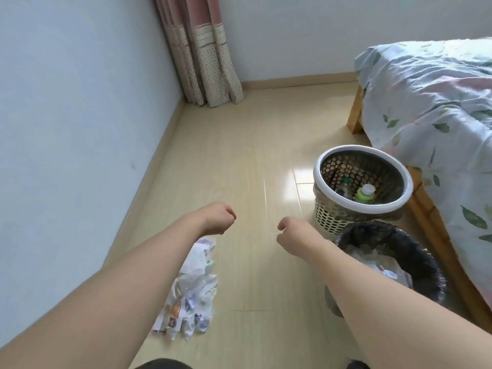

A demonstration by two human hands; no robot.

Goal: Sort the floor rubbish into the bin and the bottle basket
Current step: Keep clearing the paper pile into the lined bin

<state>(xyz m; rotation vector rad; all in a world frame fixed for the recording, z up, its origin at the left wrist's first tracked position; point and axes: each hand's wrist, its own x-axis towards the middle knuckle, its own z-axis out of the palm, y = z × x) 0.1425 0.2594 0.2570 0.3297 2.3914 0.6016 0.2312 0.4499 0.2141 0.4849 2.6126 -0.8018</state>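
A heap of crumpled paper and wrappers (193, 294) lies on the pale floor at the lower left. My left hand (218, 218) hovers above its far end, fingers curled, holding nothing. My right hand (288, 234) is also curled and holds nothing, just left of the two containers. The white-rimmed perforated bottle basket (330, 214) stands beside the bed with plastic bottles (366, 194) inside. In front of it stands the bin with a black liner (426, 265), holding some crumpled rubbish.
A bed with a leaf-print cover (431, 107) on a wooden frame fills the right side. A pink dotted curtain (205, 62) hangs in the far corner. The left wall (66, 129) runs close to the paper heap. Open floor lies between my hands and the curtain.
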